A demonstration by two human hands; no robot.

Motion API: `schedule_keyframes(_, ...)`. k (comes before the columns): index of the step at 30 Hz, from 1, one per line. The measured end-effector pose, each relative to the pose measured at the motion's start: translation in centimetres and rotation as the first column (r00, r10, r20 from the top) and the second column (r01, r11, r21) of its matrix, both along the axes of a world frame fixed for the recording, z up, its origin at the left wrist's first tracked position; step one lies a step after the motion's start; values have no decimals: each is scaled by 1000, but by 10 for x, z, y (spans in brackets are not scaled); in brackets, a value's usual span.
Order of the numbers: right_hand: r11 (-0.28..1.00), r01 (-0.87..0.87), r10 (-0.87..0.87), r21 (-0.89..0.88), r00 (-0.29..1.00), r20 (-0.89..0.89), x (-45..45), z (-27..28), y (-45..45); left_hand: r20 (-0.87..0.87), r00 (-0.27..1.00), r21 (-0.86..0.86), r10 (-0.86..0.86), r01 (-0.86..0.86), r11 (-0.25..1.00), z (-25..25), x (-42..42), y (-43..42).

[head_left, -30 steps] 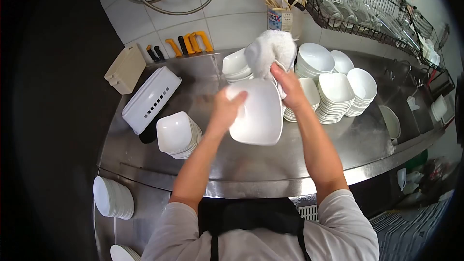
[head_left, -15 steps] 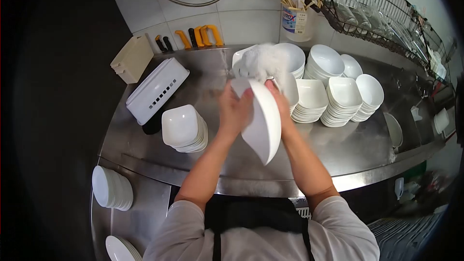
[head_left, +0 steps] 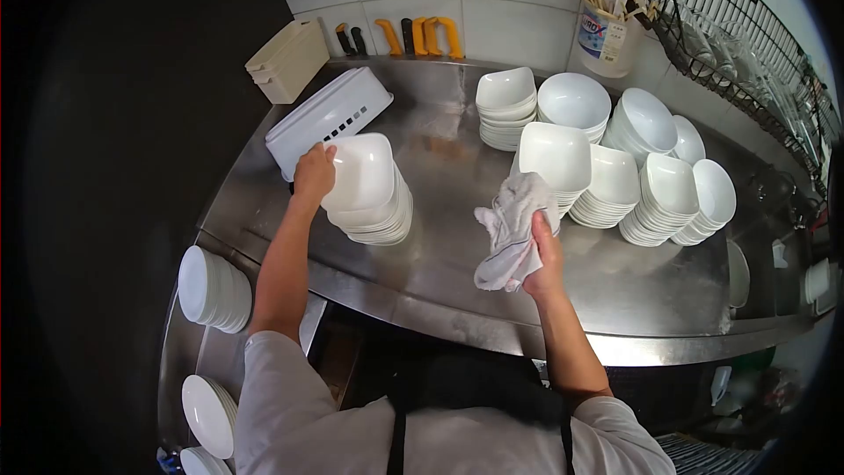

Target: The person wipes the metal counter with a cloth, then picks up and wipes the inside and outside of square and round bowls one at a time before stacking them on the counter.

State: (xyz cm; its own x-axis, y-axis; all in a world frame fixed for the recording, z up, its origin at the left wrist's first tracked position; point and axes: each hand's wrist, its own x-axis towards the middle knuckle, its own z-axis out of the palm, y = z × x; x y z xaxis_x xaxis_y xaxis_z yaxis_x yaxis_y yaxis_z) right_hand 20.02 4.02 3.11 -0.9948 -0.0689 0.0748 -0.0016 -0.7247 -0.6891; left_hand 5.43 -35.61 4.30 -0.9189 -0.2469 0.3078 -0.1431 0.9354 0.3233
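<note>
My left hand (head_left: 314,176) grips the left rim of a white square bowl (head_left: 361,171), thumb over the edge. That bowl sits on top of a stack of like bowls (head_left: 396,220) on the left part of the steel counter. In my right hand (head_left: 547,255) is a crumpled grey-white cloth (head_left: 514,233), held above the counter. Just behind the cloth stands another stack topped by a square bowl (head_left: 556,156).
Several stacks of white bowls (head_left: 646,120) fill the counter's right side. An upturned white basket (head_left: 330,119) and a beige bin (head_left: 288,60) stand back left. Knife handles (head_left: 422,35) line the wall. Plate stacks (head_left: 215,288) are at lower left; a wire rack (head_left: 738,44) hangs upper right.
The white bowl held between both hands has gone to the left stack, with my left hand at its rim. My right hand has lowered with the cloth. The view has shifted.
</note>
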Motion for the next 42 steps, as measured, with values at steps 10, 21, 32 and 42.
schedule_keyframes(10,997,53,-53,-59,999,7,19,-15,19,31,1000,-421,-6,19,907,13,8,57)
schedule_keyframes(21,986,145,-151,84,986,74,62,-19,45,48,787,818,-614,322,476,-45,-93,325)
schedule_keyframes(32,924,381,-381,-6,924,28,78,-25,109,-325,759,491,-564,645,585,-3,-87,352)
schedule_keyframes(42,907,421,-419,-30,906,51,39,2,87,-469,763,397,-445,632,665,0,-66,356)
